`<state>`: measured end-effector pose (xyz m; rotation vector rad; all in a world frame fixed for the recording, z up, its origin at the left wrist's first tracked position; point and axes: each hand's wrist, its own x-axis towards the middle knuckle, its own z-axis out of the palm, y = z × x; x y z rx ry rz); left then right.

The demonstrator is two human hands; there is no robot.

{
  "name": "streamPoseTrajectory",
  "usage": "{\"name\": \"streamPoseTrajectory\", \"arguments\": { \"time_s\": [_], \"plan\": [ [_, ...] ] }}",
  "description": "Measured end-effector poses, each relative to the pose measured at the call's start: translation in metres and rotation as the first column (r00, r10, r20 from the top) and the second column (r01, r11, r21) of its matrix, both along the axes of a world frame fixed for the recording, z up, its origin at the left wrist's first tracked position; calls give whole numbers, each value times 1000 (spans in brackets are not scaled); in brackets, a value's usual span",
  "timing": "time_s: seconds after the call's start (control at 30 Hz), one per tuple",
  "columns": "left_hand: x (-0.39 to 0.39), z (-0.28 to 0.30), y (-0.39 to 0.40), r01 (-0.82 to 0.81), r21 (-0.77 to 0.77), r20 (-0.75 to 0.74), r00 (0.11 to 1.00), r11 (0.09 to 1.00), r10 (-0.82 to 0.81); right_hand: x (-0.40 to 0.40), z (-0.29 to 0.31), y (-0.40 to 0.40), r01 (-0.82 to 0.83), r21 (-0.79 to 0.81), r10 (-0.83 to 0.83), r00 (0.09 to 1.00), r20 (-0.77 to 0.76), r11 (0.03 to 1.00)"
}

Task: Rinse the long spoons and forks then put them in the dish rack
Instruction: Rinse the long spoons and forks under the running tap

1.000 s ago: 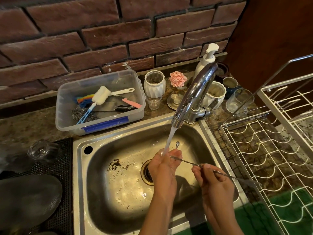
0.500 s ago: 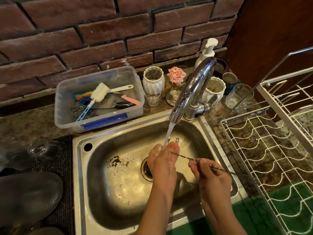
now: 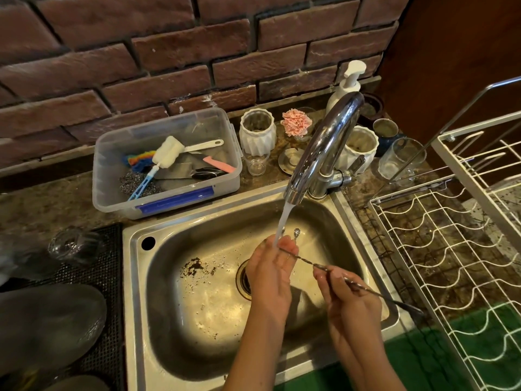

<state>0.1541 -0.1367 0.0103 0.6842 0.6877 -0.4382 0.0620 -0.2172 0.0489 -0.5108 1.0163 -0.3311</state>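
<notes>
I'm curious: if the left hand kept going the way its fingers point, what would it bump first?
Probably the water stream at the left hand's fingertips, then the sink's back wall below the faucet; depth is uncertain.

Your left hand (image 3: 270, 266) and right hand (image 3: 348, 294) grip one long utensil (image 3: 306, 261) above the sink (image 3: 174, 277). Faucet (image 3: 324, 145) water strikes the left fingertips (image 3: 284, 244). The dish rack (image 3: 451, 249) stands right of the sink.

I count by faucet (image 3: 324, 148): two white ribbed jars (image 3: 257, 133) (image 3: 357, 149), two clear glasses (image 3: 256, 164) (image 3: 400, 159), one soap pump bottle (image 3: 345, 86), one long twisted utensil (image 3: 349, 283).
</notes>
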Motion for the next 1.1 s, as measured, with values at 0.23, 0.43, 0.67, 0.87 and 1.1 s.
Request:
{"name": "streamPoseTrajectory", "arguments": {
  "time_s": [0.23,0.43,0.67,0.87,1.1],
  "plan": [
    [0,3,1,-10,-26,58,998,1000,12,-6,-1,-11,-72,-5,72,997,41,997],
    [11,2,0,-79,-28,-74,994,997,76,-15,-6,4,-119,-78,123,991,50,990],
    [-6,1,7,37,-89,54,998,995,-32,-15,-4,-5,-63,-125,69,997,43,990],
    [-5,-1,4,-2,-65,-1,1000,998,2,-12,-2,-2,-101,-236,100,995,-18,967],
    [-12,-3,9,-14,-225,20,1000,974,19,-4,-1,-2,44,-24,-44,999,-16,999]
  ]
}}
